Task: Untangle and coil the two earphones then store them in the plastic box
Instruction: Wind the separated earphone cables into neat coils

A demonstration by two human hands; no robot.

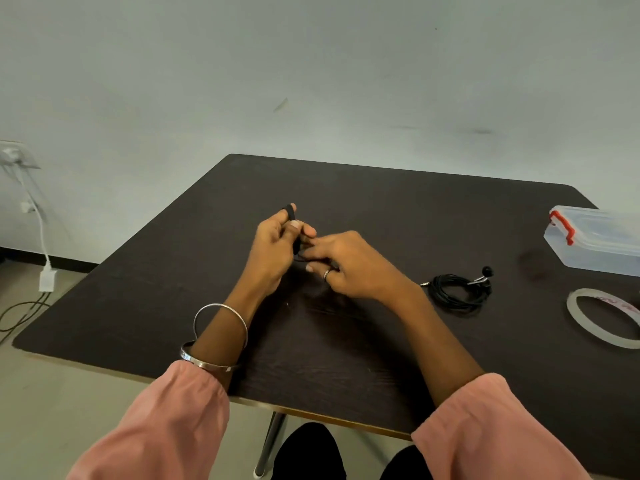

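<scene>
My left hand (pixel 277 244) is raised over the dark table (pixel 346 358), with a black earphone cable (pixel 291 213) wound around its fingers and pinned by the thumb. My right hand (pixel 346 263) meets it from the right, its fingertips pinching the loose end of that cable. A second black earphone (pixel 457 289) lies coiled on the table to the right of my right wrist, its earbuds and plug sticking out. The clear plastic box (pixel 595 242) with red latches stands shut at the far right.
A roll of clear tape (pixel 602 318) lies at the right edge, in front of the box. White chargers and cords hang from a wall socket (pixel 14 157) at the far left, beyond the table.
</scene>
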